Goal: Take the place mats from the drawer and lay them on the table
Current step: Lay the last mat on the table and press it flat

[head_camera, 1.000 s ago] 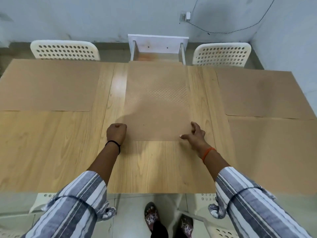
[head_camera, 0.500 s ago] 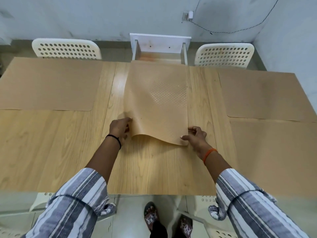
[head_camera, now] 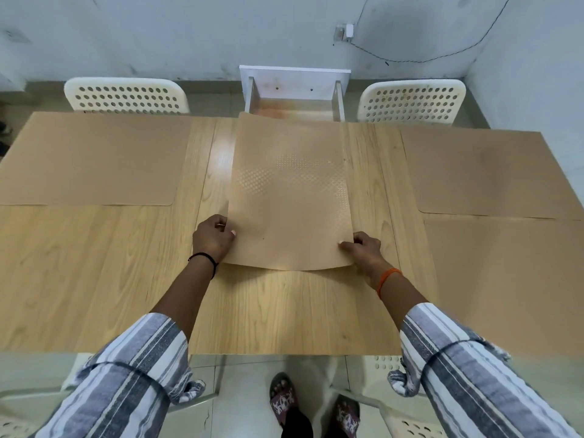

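Head view: mat's [head_camera: 289,197] underside hidden.

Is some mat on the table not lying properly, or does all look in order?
The middle mat is not flat: left hand and right hand pinch its near corners, its near edge bows up, and its far edge overhangs toward the open drawer. The other mats lie flat.
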The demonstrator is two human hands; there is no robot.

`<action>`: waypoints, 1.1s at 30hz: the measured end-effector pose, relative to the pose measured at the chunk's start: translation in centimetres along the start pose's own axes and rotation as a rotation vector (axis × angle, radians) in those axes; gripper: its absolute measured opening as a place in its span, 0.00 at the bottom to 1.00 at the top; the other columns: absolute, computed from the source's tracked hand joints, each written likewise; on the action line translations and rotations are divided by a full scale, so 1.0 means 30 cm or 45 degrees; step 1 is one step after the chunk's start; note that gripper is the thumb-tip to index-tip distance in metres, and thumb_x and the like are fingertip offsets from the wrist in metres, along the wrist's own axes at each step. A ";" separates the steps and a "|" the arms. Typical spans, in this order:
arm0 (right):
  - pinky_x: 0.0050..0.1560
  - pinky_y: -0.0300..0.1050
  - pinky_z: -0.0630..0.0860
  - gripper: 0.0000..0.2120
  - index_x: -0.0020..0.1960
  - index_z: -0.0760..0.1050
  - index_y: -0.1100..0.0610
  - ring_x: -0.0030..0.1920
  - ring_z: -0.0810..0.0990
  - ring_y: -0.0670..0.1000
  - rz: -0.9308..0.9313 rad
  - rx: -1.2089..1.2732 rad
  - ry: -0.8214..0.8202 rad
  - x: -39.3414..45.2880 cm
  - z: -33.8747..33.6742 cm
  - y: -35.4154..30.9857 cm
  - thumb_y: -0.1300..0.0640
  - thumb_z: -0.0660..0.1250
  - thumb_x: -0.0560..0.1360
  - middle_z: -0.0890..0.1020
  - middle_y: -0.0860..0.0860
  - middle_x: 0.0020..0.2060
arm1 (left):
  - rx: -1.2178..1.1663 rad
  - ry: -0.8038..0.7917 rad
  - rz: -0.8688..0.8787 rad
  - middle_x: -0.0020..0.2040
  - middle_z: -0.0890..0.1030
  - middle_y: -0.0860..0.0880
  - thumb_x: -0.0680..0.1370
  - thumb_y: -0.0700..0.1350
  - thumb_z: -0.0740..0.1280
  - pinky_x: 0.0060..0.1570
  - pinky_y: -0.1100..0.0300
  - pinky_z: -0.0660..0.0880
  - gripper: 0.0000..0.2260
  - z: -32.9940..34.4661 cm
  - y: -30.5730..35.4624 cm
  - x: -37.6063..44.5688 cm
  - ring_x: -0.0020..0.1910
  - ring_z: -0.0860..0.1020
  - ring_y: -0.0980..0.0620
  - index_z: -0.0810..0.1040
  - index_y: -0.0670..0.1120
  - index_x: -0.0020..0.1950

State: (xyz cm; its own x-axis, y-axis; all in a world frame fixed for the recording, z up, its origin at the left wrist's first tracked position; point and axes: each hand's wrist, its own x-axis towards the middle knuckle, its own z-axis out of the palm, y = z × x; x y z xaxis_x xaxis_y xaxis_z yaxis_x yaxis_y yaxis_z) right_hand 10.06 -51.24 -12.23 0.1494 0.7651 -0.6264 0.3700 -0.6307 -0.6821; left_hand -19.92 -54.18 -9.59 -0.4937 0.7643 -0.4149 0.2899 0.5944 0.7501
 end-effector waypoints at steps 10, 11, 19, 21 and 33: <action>0.67 0.54 0.73 0.27 0.73 0.67 0.56 0.64 0.76 0.56 -0.149 -0.175 -0.022 -0.104 -0.029 0.016 0.62 0.68 0.75 0.76 0.53 0.65 | -0.058 -0.577 -0.093 0.56 0.81 0.43 0.75 0.41 0.71 0.42 0.57 0.79 0.16 -0.085 0.030 -0.071 0.52 0.80 0.45 0.76 0.41 0.62; 0.67 0.54 0.73 0.29 0.74 0.66 0.56 0.64 0.76 0.56 -0.157 -0.167 -0.056 -0.129 -0.035 0.012 0.65 0.68 0.74 0.76 0.53 0.65 | -0.084 -0.494 -0.089 0.56 0.80 0.44 0.75 0.43 0.72 0.43 0.57 0.78 0.18 -0.078 0.034 -0.068 0.52 0.79 0.45 0.74 0.42 0.64; 0.51 0.50 0.79 0.12 0.53 0.78 0.59 0.48 0.81 0.53 -0.074 0.007 -0.178 -0.211 -0.109 -0.015 0.50 0.66 0.79 0.82 0.55 0.49 | 0.019 -0.301 0.142 0.45 0.79 0.44 0.76 0.40 0.70 0.42 0.56 0.75 0.17 -0.030 0.071 -0.094 0.44 0.77 0.45 0.76 0.46 0.64; 0.58 0.56 0.78 0.17 0.57 0.78 0.61 0.53 0.81 0.58 -0.089 0.017 -0.048 -0.195 -0.120 -0.023 0.48 0.61 0.81 0.82 0.58 0.54 | 0.013 -0.354 0.145 0.46 0.79 0.44 0.76 0.36 0.69 0.40 0.57 0.75 0.11 -0.024 0.082 -0.107 0.42 0.77 0.47 0.78 0.44 0.57; 0.44 0.49 0.79 0.21 0.59 0.75 0.57 0.54 0.81 0.58 -0.316 -0.075 -0.016 -0.236 -0.172 -0.019 0.73 0.63 0.69 0.81 0.57 0.55 | -0.335 -0.417 0.019 0.50 0.80 0.37 0.74 0.33 0.70 0.39 0.54 0.79 0.23 0.045 0.110 -0.189 0.42 0.81 0.44 0.68 0.41 0.68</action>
State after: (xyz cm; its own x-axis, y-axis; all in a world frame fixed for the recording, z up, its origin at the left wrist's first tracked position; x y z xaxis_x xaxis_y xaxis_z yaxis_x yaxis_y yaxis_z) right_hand 13.50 -55.63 -5.45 0.0360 0.8938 -0.4471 0.4467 -0.4146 -0.7928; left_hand -15.04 -56.21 -5.46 -0.1922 0.8366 -0.5130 0.0546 0.5310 0.8456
